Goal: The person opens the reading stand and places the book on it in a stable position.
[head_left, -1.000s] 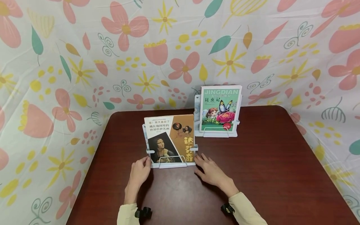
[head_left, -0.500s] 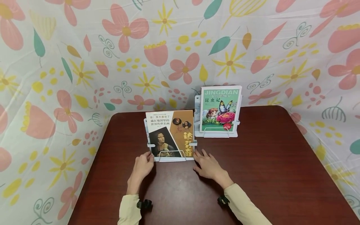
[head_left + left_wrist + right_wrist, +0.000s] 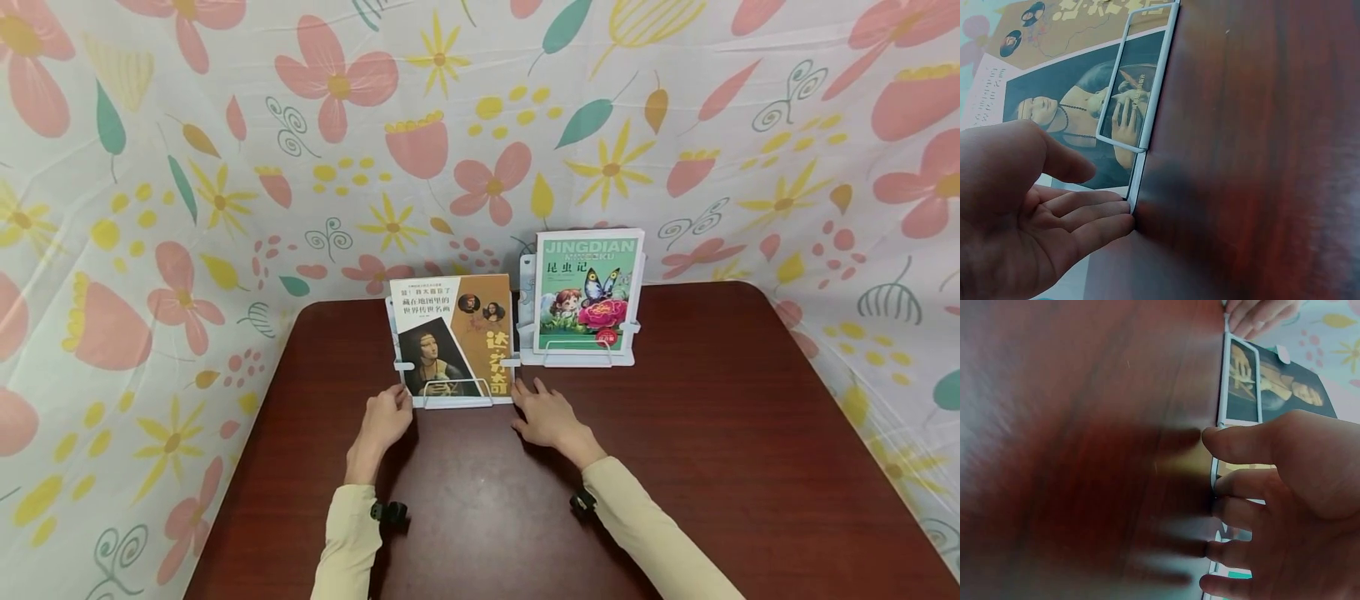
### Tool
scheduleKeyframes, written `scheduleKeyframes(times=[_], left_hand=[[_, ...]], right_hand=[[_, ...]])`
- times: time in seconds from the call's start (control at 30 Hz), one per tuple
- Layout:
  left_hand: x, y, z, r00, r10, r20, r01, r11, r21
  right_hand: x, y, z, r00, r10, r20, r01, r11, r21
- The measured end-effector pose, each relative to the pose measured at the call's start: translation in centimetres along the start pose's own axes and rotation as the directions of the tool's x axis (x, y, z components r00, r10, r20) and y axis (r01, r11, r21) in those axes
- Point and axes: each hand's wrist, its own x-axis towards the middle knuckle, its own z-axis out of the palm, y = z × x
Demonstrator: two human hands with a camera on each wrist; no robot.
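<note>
A book [image 3: 457,333] with a brown and white cover and a portrait of a woman leans on a white book stand [image 3: 459,402]. The stand's wire holder [image 3: 1109,94] crosses the lower cover. My left hand [image 3: 387,417] is at the stand's lower left corner. Its fingertips touch the base edge, and the thumb points across the cover in the left wrist view. At the lower right corner is my right hand [image 3: 551,415], fingers spread and fairly straight. In the right wrist view its fingertips rest along the base edge.
A green book [image 3: 581,300] with a butterfly on its cover stands on a second white book stand [image 3: 622,358], just behind and to the right. The brown table [image 3: 712,467] ends at a flower-patterned curtain [image 3: 465,108] behind.
The stand with the brown and white book has slid away from me toward the curtain, both hands moving along with it. The green book has not moved.
</note>
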Motion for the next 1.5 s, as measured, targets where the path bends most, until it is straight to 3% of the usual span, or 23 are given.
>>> scheduleKeyframes(times=[0.33,0.57,1.1,1.5], left_hand=[[2.1,0.3,-0.1,0.999,-0.022,0.025,0.021,0.999,0.035],[3.4,0.1,-0.5,0.999,-0.027,0.043,0.024,0.998,0.059],[5.2,0.5,0.1,0.997,-0.034,0.063,0.03,0.998,0.059],[6.0,0.1,0.8,0.998,-0.035,0.042,0.032,0.997,0.064]], right_hand=[[1.9,0.7,-0.8,0.999,0.029,0.03,-0.029,1.0,-0.008],[3.1,-0.2,-1.1,0.995,0.09,0.042,-0.089,0.996,-0.01],[5.9,-2.1,-0.7,0.961,0.266,-0.077,-0.276,0.94,-0.2],[6.2,-2.3,-0.7,0.96,0.261,-0.106,-0.279,0.935,-0.219]])
